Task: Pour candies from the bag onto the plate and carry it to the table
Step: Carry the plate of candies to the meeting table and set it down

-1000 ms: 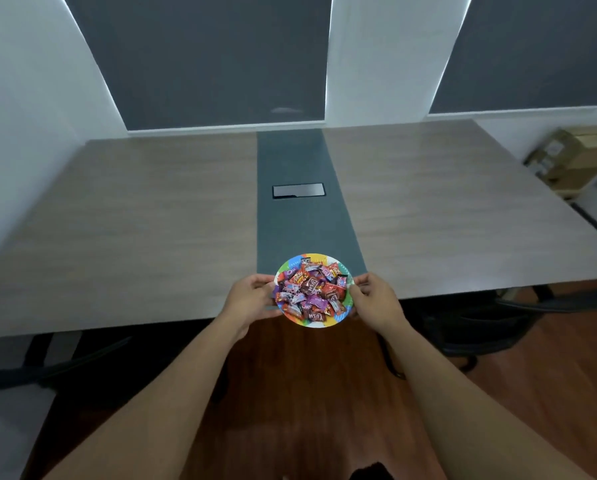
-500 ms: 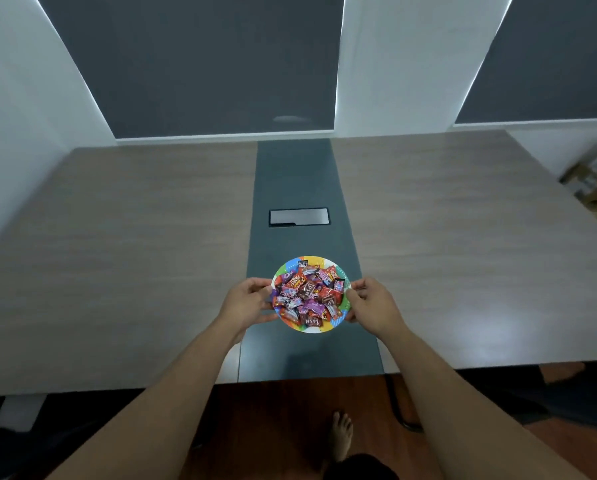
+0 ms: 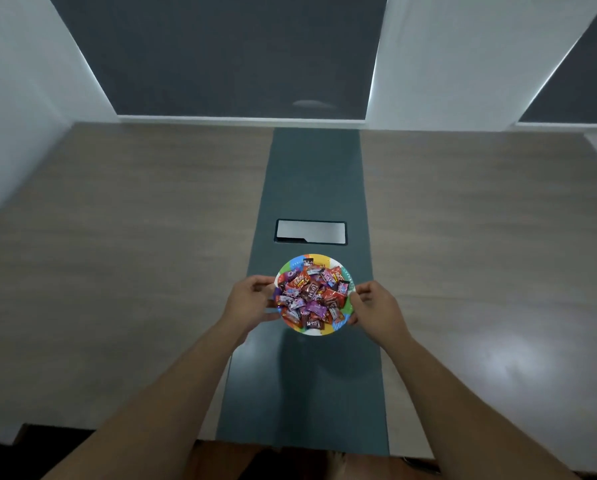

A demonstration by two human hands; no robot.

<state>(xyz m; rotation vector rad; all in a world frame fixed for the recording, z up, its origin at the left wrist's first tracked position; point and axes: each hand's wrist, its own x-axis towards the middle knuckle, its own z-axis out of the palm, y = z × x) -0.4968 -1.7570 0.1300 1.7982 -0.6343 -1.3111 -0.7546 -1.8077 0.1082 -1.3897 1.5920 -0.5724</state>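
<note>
Both arms reach over the near edge of the tabletop [image 3: 117, 271]; my left hand [image 3: 246, 301] and right hand [image 3: 376, 310] pinch opposite sides of the plate [image 3: 319, 259], which is heaped with candies [image 3: 310, 296] and sits over the dark centre strip [image 3: 310, 375], with a shadow just nearer than it, so I judge it's slightly above the surface, not down yet. Plan: keep the rim level, lower straight down, release both sides together so the pile doesn't slide. Room is fine: bare wood left and right, only the cable hatch [image 3: 310, 232] just beyond the plate's far rim, far edge and wall well apart.
</note>
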